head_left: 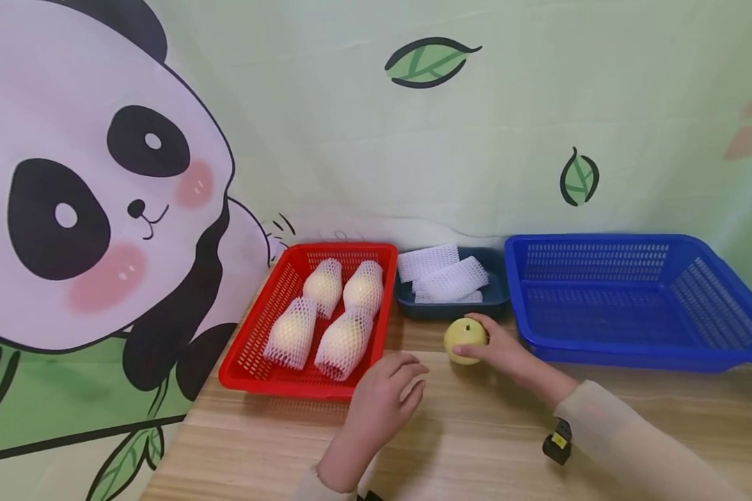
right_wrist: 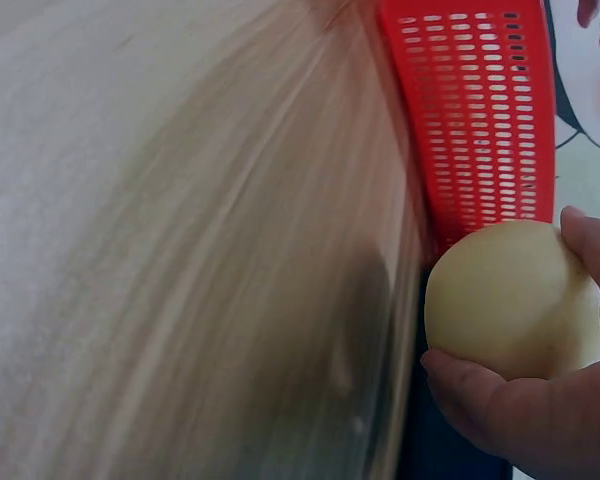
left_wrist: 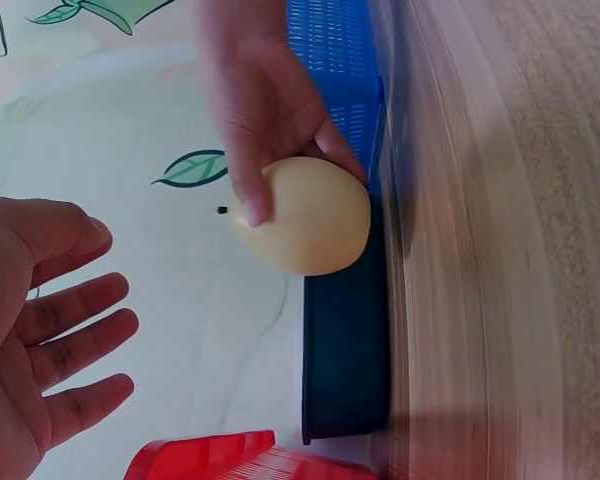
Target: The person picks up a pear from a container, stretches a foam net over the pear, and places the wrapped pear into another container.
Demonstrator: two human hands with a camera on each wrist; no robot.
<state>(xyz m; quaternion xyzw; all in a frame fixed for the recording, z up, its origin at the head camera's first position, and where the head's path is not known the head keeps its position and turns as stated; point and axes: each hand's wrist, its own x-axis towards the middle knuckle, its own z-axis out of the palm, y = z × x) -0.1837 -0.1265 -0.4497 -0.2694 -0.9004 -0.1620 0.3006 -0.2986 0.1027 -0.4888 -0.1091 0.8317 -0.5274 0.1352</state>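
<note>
My right hand (head_left: 504,351) grips a round, pale yellow pear (head_left: 462,339) with a short dark stem, thumb on one side and fingers on the other. In the right wrist view the pear (right_wrist: 510,295) shows above the wooden table, fingertips at its sides. My left hand (head_left: 385,396) is beside the red basket's front right corner, its fingers loosely bent and holding nothing. The left wrist view shows this hand (left_wrist: 40,330) spread apart from the pear (left_wrist: 310,225). Several pears in white foam nets (head_left: 291,334) lie in the red basket (head_left: 385,334).
Behind the pear, a dark teal tray (head_left: 439,310) holds several flat white foam nets (head_left: 454,278). A large blue basket (head_left: 601,313) stands on the right of the wooden table (head_left: 464,431). A panda-printed backdrop (head_left: 363,139) rises behind the containers.
</note>
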